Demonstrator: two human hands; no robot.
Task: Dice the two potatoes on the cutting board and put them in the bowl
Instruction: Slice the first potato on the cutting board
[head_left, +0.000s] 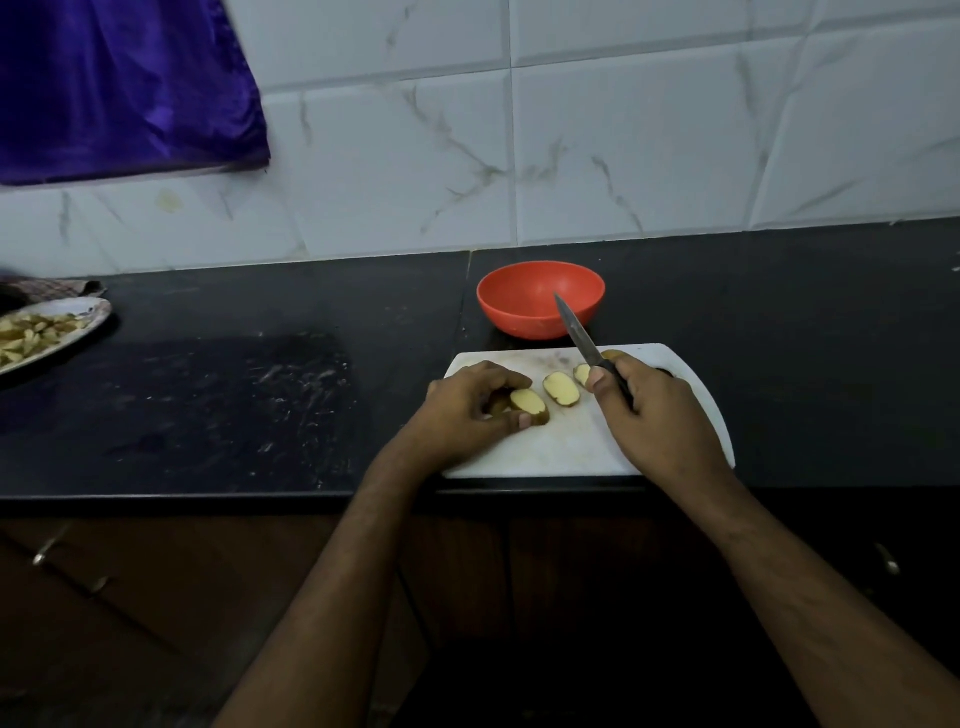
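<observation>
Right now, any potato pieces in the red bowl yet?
No. The red bowl shows a bare inside, and the cut potato pieces all lie on the cutting board.

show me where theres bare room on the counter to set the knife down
Bare counter lies between the plate of cut pieces and the white cutting board, and right of the board. The board's far half is crowded: potato pieces, both hands, red bowl behind.

No writing, label, brand, number or sign can be read anywhere in the head view.
</observation>
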